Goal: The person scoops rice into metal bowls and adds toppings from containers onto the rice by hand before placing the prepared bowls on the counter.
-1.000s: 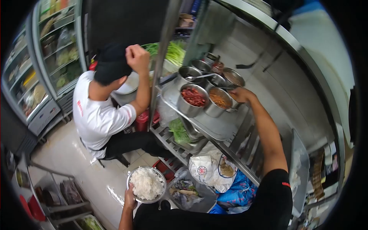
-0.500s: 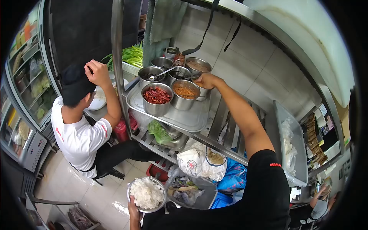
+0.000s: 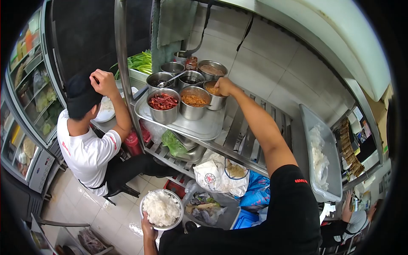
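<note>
My left hand [image 3: 148,228] is closed on the rim of a round metal bowl [image 3: 182,216] heaped with white cooked rice [image 3: 161,207], low in front of me. With my arm stretched out, my right hand [image 3: 225,86] dips its fingertips into a metal pot [image 3: 217,102] of orange-brown food. The fingers are bent together, and what they hold is hidden. Nearest to that hand are a pot [image 3: 194,111] of orange shredded food, a pot [image 3: 213,70] with pale brown contents and a pot [image 3: 191,79] of dark sauce with a spoon handle.
A pot of dried red chillies [image 3: 163,107] stands on the metal tray [image 3: 204,132] on the slatted rack. At left sits a co-worker [image 3: 87,138] in a white shirt, one hand raised. Below are white bags [image 3: 221,174] and a grey bin [image 3: 227,219]. A grey tub [image 3: 325,161] is at right.
My view has shifted slightly, so the pots appear further left. My right hand stays at the same pot, its fingers over the orange-brown food. The rice bowl stays in my left hand.
</note>
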Motion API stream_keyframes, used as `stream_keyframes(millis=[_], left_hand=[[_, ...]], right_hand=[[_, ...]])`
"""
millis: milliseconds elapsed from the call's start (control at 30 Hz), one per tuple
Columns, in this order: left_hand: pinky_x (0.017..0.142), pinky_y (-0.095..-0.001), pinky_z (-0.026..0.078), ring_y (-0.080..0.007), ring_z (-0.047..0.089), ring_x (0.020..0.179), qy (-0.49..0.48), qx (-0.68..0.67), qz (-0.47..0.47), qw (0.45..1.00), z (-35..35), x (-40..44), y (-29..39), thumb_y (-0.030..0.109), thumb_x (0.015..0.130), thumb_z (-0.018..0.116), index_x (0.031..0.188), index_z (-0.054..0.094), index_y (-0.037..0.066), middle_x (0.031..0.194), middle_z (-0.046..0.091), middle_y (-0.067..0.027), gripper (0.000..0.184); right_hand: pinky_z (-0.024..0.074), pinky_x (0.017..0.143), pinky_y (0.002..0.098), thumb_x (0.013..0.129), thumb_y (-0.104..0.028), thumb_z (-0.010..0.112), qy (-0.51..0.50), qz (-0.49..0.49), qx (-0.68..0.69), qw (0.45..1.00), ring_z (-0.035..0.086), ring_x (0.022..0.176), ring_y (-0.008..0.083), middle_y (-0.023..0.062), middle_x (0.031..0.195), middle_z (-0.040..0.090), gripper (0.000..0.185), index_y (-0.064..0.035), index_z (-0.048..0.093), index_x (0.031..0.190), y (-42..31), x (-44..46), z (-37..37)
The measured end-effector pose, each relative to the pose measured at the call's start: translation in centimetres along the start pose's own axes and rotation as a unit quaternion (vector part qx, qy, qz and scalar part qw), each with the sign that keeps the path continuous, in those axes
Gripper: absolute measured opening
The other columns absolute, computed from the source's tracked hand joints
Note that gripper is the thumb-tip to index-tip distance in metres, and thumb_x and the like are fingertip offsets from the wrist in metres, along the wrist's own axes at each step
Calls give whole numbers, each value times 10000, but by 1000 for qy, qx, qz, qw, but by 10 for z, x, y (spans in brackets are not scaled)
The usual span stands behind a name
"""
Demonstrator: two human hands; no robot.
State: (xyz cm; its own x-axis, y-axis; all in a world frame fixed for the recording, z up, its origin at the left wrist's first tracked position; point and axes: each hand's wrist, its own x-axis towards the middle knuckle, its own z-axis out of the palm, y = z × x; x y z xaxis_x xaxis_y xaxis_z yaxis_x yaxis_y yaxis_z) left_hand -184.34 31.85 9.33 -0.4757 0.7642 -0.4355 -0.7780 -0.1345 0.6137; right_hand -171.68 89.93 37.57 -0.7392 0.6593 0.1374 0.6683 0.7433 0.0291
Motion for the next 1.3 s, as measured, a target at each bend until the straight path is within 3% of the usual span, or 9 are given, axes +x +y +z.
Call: stream_keyframes(millis=[467, 533, 600, 633, 667, 767, 1067, 1167, 1300], left_hand=[[1006, -388, 379, -259, 476, 1186, -78, -9, 9, 997, 81, 15, 8, 396, 970, 328, 1333, 343, -16, 1319, 459, -149, 549], [995, -370, 391, -250, 502, 1162, -73, -33, 18, 997, 89, 21, 8, 385, 966, 360, 1319, 366, -28, 1298, 483, -149, 543], [986, -372, 407, -250, 524, 1136, -57, -32, 1, 998, 95, 24, 11, 396, 960, 376, 1301, 389, -39, 1268, 510, -152, 552], [973, -366, 417, -242, 544, 1109, -74, -57, 2, 996, 87, 35, 6, 405, 958, 381, 1285, 401, -49, 1247, 527, -150, 560], [959, -353, 427, -227, 554, 1091, -76, -51, 22, 996, 84, 42, 2, 410, 958, 377, 1274, 407, -54, 1237, 533, -150, 562], [947, -342, 435, -216, 559, 1081, -68, -63, 56, 994, 85, 51, 6, 401, 965, 363, 1268, 409, -56, 1226, 539, -152, 550], [929, -318, 448, -190, 566, 1067, -44, -88, 136, 986, 73, 36, 16, 346, 979, 352, 1253, 427, -36, 1208, 548, -135, 476], [858, -321, 488, -182, 601, 992, -3, -87, 165, 983, 62, 20, 11, 354, 970, 377, 1211, 465, -19, 1137, 590, -120, 453], [672, -313, 545, -160, 639, 828, 66, -66, 182, 979, 35, -10, 5, 348, 962, 392, 1188, 473, 26, 1003, 627, -94, 402]], right_hand=[[496, 482, 263, 652, -36, 724, 87, 141, 416, 894, 606, 485, 132, 93, 678, 669, 240, -74, 717, 889, 31, -2, 5], [506, 576, 234, 628, -108, 780, 64, 61, 370, 925, 634, 645, 111, 37, 822, 684, 361, -78, 680, 973, 64, 12, 18], [499, 676, 206, 623, -269, 800, 124, -229, -124, 958, 625, 805, 74, -36, 937, 666, 484, -70, 640, 1034, 106, 29, 19], [513, 683, 222, 695, -192, 750, 15, -115, 237, 965, 624, 788, 100, 7, 925, 663, 389, -35, 635, 1033, 79, 11, -1], [528, 690, 238, 768, -115, 700, 9, 29, 577, 816, 623, 772, 125, 50, 914, 660, 296, -1, 630, 1031, 50, -9, -25], [527, 674, 222, 791, -66, 670, 13, 87, 568, 818, 620, 757, 137, 85, 909, 650, 297, 42, 610, 1061, -35, -50, -87], [499, 684, 220, 777, -75, 662, -173, -237, 403, 867, 607, 731, 74, 44, 874, 672, 273, -29, 659, 1045, -263, -172, -20], [499, 794, 300, 744, -8, 640, 33, -392, 350, 850, 649, 890, 265, 166, 991, 653, 260, -20, 652, 1004, -316, -204, 54], [465, 877, 369, 791, -42, 606, 1, -423, 324, 846, 583, 1013, 348, 222, 1122, 581, 278, -27, 622, 1068, -359, -255, 81]])
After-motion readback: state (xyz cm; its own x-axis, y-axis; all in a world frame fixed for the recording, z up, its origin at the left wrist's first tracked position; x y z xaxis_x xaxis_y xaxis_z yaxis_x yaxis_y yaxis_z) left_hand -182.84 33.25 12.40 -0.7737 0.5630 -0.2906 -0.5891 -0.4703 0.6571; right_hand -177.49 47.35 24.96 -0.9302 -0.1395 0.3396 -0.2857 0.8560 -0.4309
